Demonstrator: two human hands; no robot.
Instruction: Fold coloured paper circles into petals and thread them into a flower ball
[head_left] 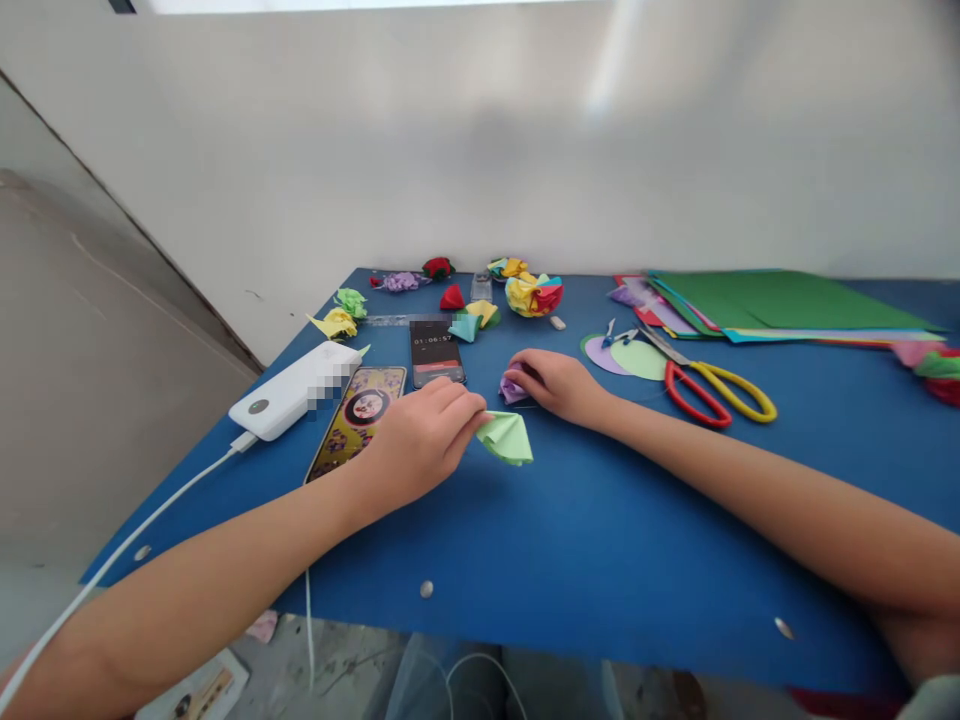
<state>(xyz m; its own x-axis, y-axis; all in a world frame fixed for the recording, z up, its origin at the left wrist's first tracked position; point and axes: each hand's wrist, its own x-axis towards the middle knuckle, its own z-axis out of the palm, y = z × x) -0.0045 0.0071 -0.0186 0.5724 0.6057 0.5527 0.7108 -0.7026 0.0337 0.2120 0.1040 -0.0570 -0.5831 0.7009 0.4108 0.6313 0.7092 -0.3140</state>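
My left hand (427,440) pinches a folded piece of light green paper (508,438) between thumb and fingers, above the blue table (600,540). The paper is pleated and fans out to the right. Further right, my right hand (555,385) is closed on a crumpled piece of purple paper (512,384) at the tabletop. A thin line, perhaps a needle or wire, shows just below it. Right of that hand lie a flat purple paper circle (600,356) and a pale green paper circle (642,358), overlapping.
Scissors (709,395) with red and yellow handles lie at right, before a stack of coloured paper (787,300). A phone with a timer (435,352), another phone (360,415) and a cabled white power bank (296,390) are at left. Several paper flowers (534,296) sit behind.
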